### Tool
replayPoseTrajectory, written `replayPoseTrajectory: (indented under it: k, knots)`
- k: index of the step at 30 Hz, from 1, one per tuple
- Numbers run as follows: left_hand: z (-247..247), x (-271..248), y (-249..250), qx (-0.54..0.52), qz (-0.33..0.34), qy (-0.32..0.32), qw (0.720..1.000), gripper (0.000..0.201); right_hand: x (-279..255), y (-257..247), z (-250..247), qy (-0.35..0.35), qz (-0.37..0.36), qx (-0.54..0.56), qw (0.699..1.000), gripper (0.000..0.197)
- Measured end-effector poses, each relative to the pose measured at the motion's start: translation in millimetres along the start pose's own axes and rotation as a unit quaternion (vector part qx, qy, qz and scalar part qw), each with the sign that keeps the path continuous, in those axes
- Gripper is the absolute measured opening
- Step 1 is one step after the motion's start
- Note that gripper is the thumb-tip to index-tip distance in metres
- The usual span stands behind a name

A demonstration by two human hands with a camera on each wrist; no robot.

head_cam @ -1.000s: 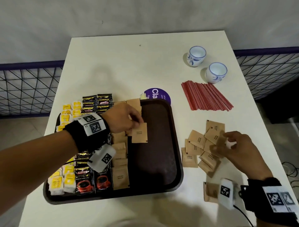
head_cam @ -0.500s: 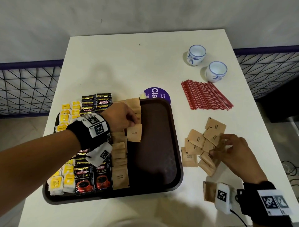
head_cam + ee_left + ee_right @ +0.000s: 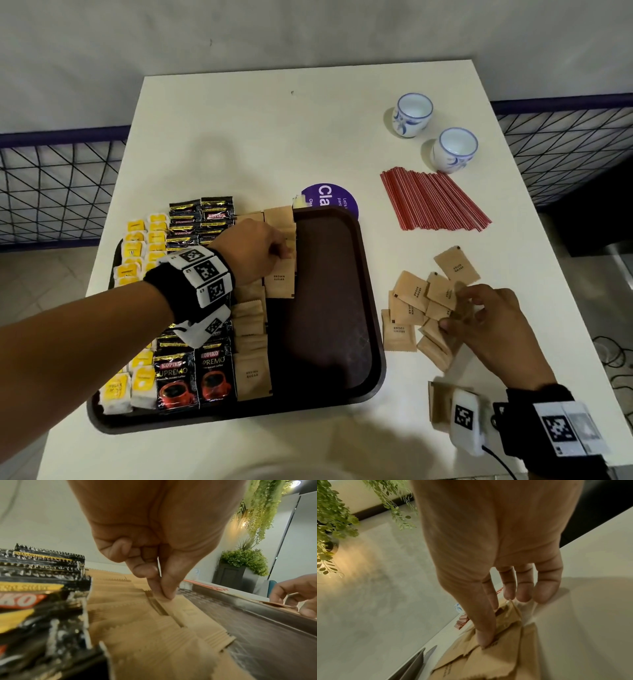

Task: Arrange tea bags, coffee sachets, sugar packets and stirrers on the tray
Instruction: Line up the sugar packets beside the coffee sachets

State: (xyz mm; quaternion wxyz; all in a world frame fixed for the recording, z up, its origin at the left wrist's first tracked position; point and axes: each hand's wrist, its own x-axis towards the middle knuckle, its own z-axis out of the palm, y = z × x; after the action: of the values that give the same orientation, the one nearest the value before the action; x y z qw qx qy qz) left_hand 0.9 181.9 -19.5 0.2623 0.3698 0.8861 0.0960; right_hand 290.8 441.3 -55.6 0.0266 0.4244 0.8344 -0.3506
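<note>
A dark brown tray (image 3: 329,274) holds yellow tea bags (image 3: 137,246) at its left, black coffee sachets (image 3: 202,219) beside them, then a column of brown sugar packets (image 3: 251,342). My left hand (image 3: 282,251) pinches one brown sugar packet (image 3: 281,277) by its top edge, and it lies just right of that column. The left wrist view shows thumb and forefinger of the left hand (image 3: 163,595) on the packet (image 3: 188,612). Over the loose sugar packets (image 3: 411,301) on the table, my right hand (image 3: 455,308) pinches one. Red stirrers (image 3: 431,198) lie behind them.
Two white and blue cups (image 3: 412,114) (image 3: 454,149) stand at the back right of the white table. A purple round sticker (image 3: 330,200) shows behind the tray. More sugar packets (image 3: 440,404) lie by my right wrist. The tray's right half is bare.
My left hand has drawn its sugar packet left, against the packets on the tray. My right hand has stayed over the loose pile, with its fingers working on a packet.
</note>
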Motion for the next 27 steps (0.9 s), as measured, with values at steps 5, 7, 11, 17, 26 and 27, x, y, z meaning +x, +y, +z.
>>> replayPoseTrajectory:
  k: [5,7,11,17,26,27]
  knots:
    - [2,-1,0,0.029,-0.001,0.006,1.0,0.023,1,1,0,0.008,0.004,0.033,0.999,0.062]
    - [1,0,4,0.04,0.013,0.021,0.999,0.022,2,1,0,0.012,-0.003,0.05,0.999,0.064]
    - [-4,2,17,0.035,0.043,0.054,0.997,0.016,3,0,-4,0.009,0.0,0.096,0.995,0.059]
    - [-3,9,51,-0.009,0.098,0.028,0.995,0.011,-1,-5,-11,0.004,0.005,0.201,0.98,0.05]
    - [25,27,120,0.007,0.203,-0.053,0.978,0.031,5,-11,-10,-0.011,-0.008,0.257,0.966,0.038]
    - [30,31,128,0.018,0.21,-0.067,0.975,0.037,5,-10,-10,-0.008,-0.006,0.258,0.966,0.036]
